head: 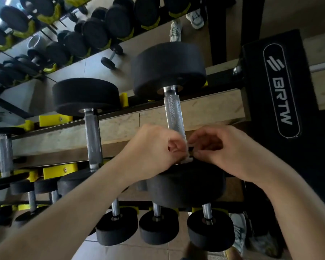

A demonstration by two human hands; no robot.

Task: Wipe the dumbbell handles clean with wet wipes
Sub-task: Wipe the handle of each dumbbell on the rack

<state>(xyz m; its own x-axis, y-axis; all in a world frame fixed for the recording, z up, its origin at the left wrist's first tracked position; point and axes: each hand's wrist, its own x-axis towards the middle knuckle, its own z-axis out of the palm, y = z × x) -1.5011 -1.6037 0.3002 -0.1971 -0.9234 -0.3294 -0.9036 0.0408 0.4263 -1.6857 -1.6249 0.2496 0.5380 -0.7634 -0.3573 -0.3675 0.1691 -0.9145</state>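
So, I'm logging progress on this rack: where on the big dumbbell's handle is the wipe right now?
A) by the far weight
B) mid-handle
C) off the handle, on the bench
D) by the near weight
D: the left hand and right hand pinch the wipe at the near end of the handle, just above the near weight.

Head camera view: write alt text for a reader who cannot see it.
A person's left-hand grip and right-hand grip pinch a white wet wipe at the near end of a knurled dumbbell handle. The dumbbell lies on a rack among others.
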